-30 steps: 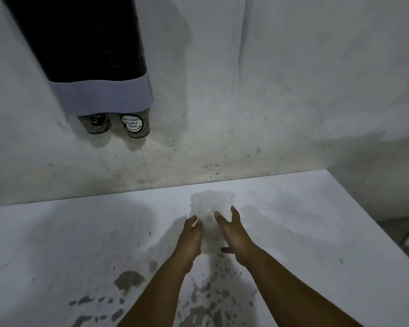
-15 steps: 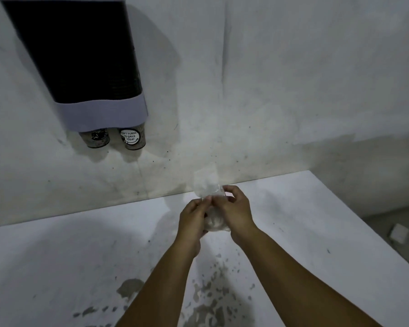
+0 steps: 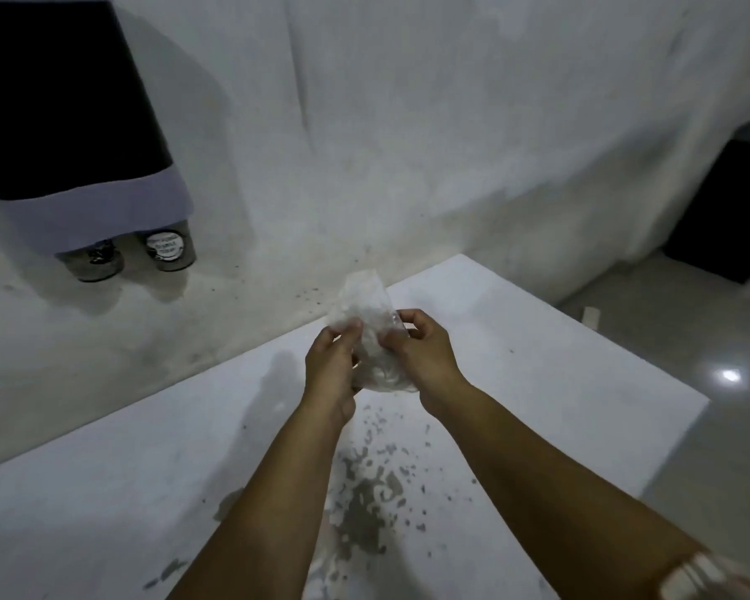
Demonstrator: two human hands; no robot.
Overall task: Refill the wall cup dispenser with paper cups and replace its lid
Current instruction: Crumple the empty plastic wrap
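A dark wall cup dispenser (image 3: 61,110) with a pale lavender base band hangs at the upper left. Two paper cups (image 3: 167,251) poke out of its bottom, one with a round printed label. Its top is out of frame. Over the white table (image 3: 559,383), my left hand (image 3: 330,365) and my right hand (image 3: 425,357) both pinch a crumpled clear plastic bag (image 3: 366,309), held up between them. The bag's contents are too blurred to tell. No lid is in view.
The white wall rises right behind the table. Grey chipped patches mark the table near me. To the right lies a glossy floor with a small white object (image 3: 590,317) and a dark cabinet (image 3: 732,210).
My hands took the plastic bag off the table and lifted it. The view shifted, so the dispenser now sits further left.
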